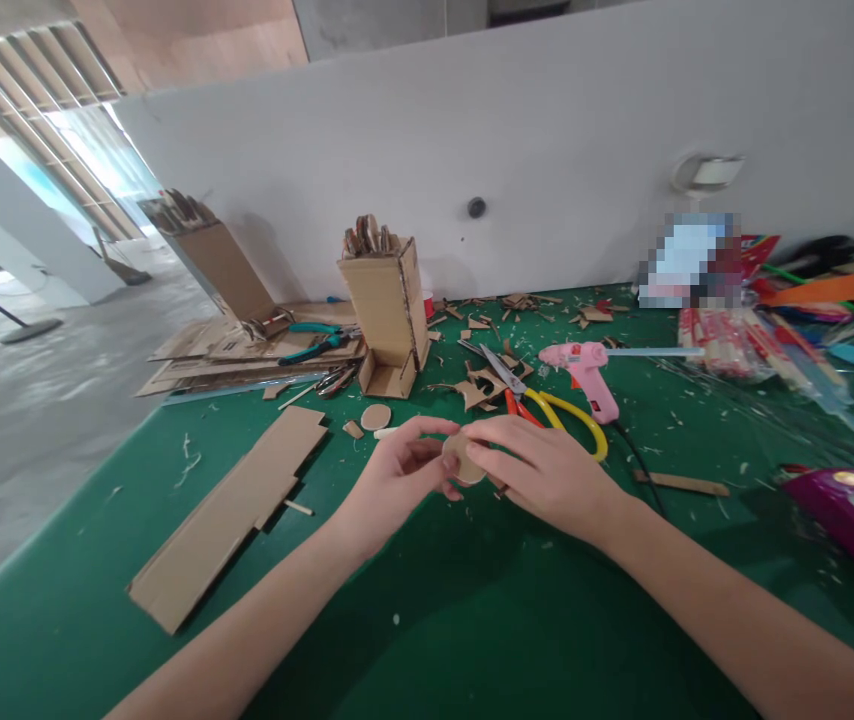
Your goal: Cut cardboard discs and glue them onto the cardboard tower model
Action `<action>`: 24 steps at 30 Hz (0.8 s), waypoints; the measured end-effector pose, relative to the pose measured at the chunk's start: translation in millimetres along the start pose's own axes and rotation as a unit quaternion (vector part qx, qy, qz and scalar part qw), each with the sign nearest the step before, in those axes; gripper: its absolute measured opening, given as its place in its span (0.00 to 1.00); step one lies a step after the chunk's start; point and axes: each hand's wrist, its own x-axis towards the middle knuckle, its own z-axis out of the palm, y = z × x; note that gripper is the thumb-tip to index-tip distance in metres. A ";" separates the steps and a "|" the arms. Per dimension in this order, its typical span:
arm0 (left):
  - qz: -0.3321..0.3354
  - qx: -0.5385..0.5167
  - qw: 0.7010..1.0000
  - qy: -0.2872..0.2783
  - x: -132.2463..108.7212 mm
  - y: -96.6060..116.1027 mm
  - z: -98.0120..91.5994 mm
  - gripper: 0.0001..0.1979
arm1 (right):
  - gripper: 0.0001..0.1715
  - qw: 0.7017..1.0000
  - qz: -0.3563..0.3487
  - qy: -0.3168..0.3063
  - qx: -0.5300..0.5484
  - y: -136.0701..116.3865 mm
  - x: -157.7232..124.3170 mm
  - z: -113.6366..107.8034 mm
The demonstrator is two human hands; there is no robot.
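Between my two hands, over the green table, is a small round cardboard disc (470,462). My left hand (408,468) pinches its left side with thumb and fingers. The fingers of my right hand (536,462) close on its right side and upper edge; the right thumb is mostly hidden. A second cardboard disc (376,417) lies flat just beyond my left hand, next to a small cardboard scrap (353,430). Past my right hand lie yellow-handled scissors (547,400), with a red-handled tool (521,408) partly covered by the hand.
An upright cardboard box (386,300) holds cardboard pieces at its top; another tall box (221,275) stands left. A long cardboard strip (228,520) lies front left. A pink glue gun (584,375), cardboard scraps (476,388), teal-handled pliers (318,340) and a purple device (847,515) are around.
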 end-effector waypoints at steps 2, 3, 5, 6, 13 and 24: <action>-0.008 0.044 0.999 0.026 0.4 0.1 1.2 0.14 | 0.16 1.000 0.001 0.018 0.013 -0.2 0.0 1.1; -0.010 0.066 0.997 0.034 0.8 -0.1 1.3 0.13 | 0.16 0.999 0.009 0.026 0.021 -0.3 0.2 0.6; -0.014 0.110 0.993 0.042 2.1 -1.3 -0.3 0.12 | 0.17 0.998 0.038 0.025 0.044 -0.8 1.1 -2.5; -0.017 0.132 0.990 0.043 2.9 -2.6 -1.9 0.12 | 0.18 0.997 0.055 0.011 0.059 -1.2 1.8 -4.7; -0.025 0.313 0.949 0.022 7.8 -14.9 -12.9 0.11 | 0.11 0.984 0.066 -0.147 0.074 -2.7 4.7 -1.7; -0.090 0.409 0.908 -0.003 19.3 -1.8 -3.6 0.11 | 0.10 0.980 0.098 -0.162 0.054 -4.0 4.2 11.6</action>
